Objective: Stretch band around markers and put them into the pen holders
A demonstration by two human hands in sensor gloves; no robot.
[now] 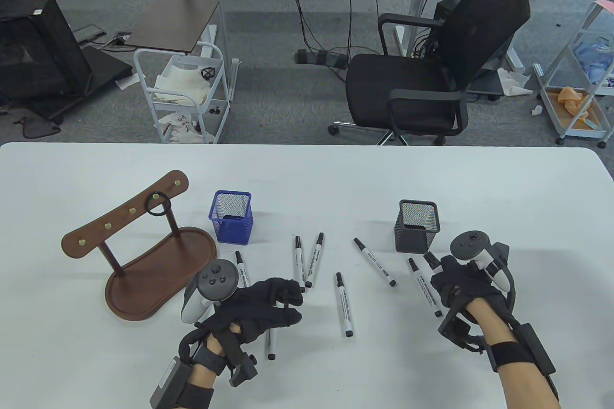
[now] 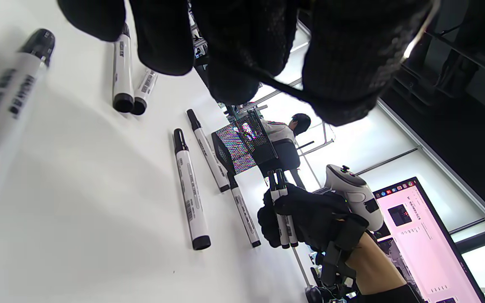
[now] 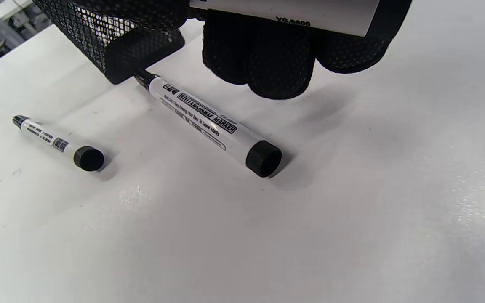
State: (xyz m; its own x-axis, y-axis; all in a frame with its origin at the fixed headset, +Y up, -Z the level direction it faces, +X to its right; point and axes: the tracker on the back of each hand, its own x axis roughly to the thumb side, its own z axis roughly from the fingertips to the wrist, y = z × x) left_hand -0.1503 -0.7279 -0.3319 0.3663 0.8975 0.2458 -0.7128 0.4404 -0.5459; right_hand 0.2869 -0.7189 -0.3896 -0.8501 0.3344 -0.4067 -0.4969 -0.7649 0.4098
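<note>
Right hand [image 1: 458, 284] curled round two markers [image 2: 282, 210] held side by side, black caps pointing up toward the black mesh holder [image 1: 418, 227] just beyond. Left hand [image 1: 261, 306] near the table's front, left of centre, fingers curled with a thin black band [image 2: 280, 86] pinched and stretched between fingertips.

Loose markers strewn between the hands: a pair [image 1: 307, 260] meeting at their near ends, one [image 1: 344, 304] lying nearer in the middle, one [image 1: 375, 262] slanted to the right, one [image 1: 424, 286] just beside the right hand, its cap close to the black holder's base. Another [image 1: 241, 267] by the left tracker, and one more [image 1: 271, 346] partly hidden under the left hand. Blue mesh holder [image 1: 231, 216] farther back on the left. Beside it a brown wooden rack [image 1: 144, 255] on an oval tray base, with brass pegs and a dark band loop [image 1: 158, 204] hanging from one.

White table [image 1: 503, 188], glossy. Beyond it grey carpet, a black office chair [image 1: 431, 59], a white trolley [image 1: 177, 92] with papers, desks trailing cables.
</note>
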